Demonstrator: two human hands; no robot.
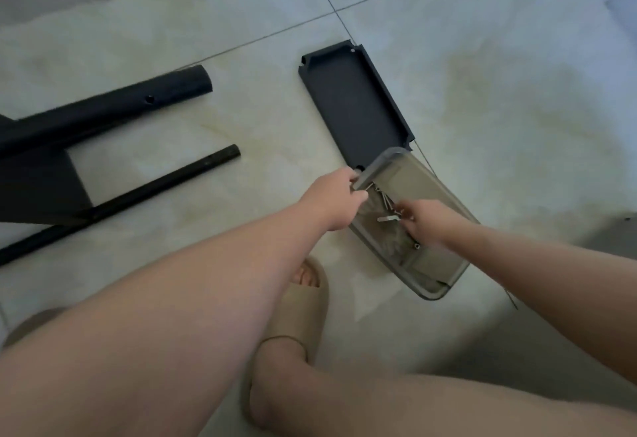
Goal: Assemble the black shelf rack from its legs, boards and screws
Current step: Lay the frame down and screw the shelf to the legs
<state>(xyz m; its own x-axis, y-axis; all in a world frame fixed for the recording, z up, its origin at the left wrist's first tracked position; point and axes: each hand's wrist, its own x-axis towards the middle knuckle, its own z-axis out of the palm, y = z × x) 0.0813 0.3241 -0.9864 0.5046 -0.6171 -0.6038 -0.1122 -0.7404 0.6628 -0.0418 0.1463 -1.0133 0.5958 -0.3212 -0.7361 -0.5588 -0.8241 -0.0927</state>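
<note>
1. Black board [355, 105] lies loose on the floor [499, 57], legs [113, 105] well apart; assembly mostly left.
2. My left hand [339, 195] grips the tray [444, 293] rim; right hand [425, 221] pinches a screw [387, 218] inside.

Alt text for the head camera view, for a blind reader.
A person's left hand grips the rim of a translucent grey plastic tray on the floor while the right hand reaches among silver screws inside. A flat black shelf board and black tubular legs lie nearby.

screws [384, 204] in tray [444, 257], board [358, 105] behind
</note>
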